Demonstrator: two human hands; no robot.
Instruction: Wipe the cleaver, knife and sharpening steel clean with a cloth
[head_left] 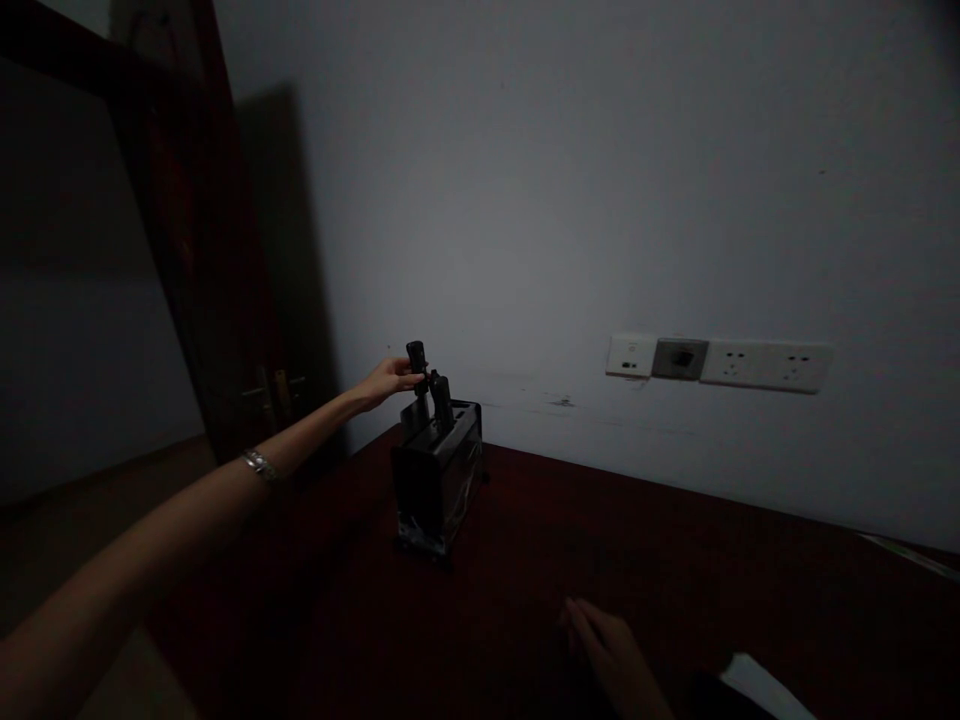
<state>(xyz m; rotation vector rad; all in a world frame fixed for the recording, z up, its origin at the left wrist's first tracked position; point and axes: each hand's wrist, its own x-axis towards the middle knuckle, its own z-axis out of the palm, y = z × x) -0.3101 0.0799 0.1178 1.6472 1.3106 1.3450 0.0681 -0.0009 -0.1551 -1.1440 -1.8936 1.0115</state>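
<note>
My left hand (386,381) reaches far out and is closed around the black handle of a knife (417,360) that stands in a black knife block (437,478). A second black handle (441,398) sticks up from the block right beside it. The block stands on a dark reddish-brown table (712,570) near the wall. My right hand (611,650) lies flat on the table at the near edge, fingers stretched out, holding nothing. A metal bracelet (259,465) sits on my left wrist.
A row of white wall sockets with a grey plate (720,362) is mounted on the wall behind the table. A dark wooden door (225,270) stands at the left. Something white (765,688) lies at the table's near right edge. The room is dim.
</note>
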